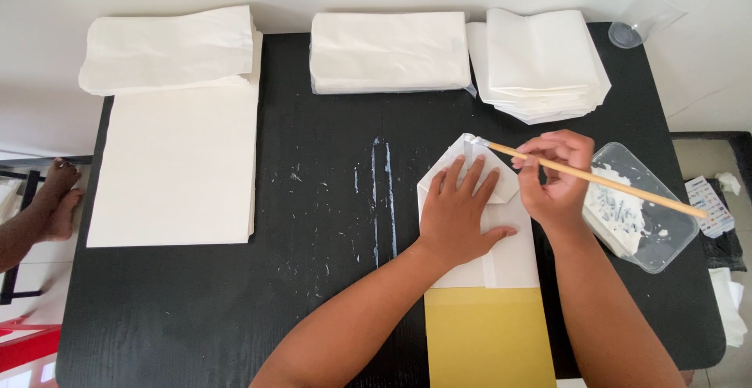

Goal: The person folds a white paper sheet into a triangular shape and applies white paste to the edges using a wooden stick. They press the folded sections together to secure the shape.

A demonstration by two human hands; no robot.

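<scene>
White paper bag [501,239]: mid-table, bottom flaps folded, glue going on.
Left hand [458,216]: spread flat, pressing it.
Right hand [558,176]: pinching brush [595,180].
Done: far stacks [388,51].
Left: sheets [176,169].

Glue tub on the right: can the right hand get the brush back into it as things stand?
Probably yes. The right hand holds the brush right beside the open glue tub, whose top is uncovered, with nothing between them. The left hand is pressing down the folded paper bag, clear of that path.
</scene>
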